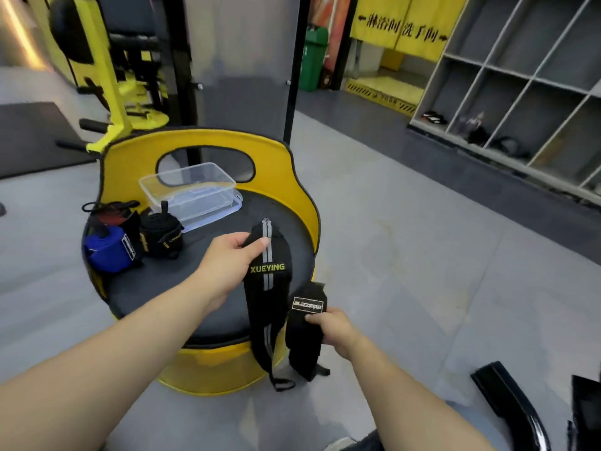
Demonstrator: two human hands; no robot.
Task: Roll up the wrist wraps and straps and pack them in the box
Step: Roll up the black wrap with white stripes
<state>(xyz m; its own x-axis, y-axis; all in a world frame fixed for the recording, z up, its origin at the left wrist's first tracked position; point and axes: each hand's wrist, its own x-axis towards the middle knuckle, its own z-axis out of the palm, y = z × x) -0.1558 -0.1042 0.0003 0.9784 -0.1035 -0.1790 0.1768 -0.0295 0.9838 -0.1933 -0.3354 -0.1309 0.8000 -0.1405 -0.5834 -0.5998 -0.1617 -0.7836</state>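
Left hand [232,265] pinches striped wrap [268,288], draped off seat [201,288] front. Right hand [335,327] grips second black wrap [305,330] beside it. Box [192,193] at seat rear, open; rolled wraps [130,236] left of it.

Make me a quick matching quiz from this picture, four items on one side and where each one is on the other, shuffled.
1. Black XUEYING wrap with grey stripe
2. Black wrap with white label
3. Clear plastic box
4. Blue rolled wrap

A. left edge of the round stool
B. gripped by the right hand
C. back of the stool, empty
D. pinched by the left hand

Pairs: 1-D, 2-B, 3-C, 4-A
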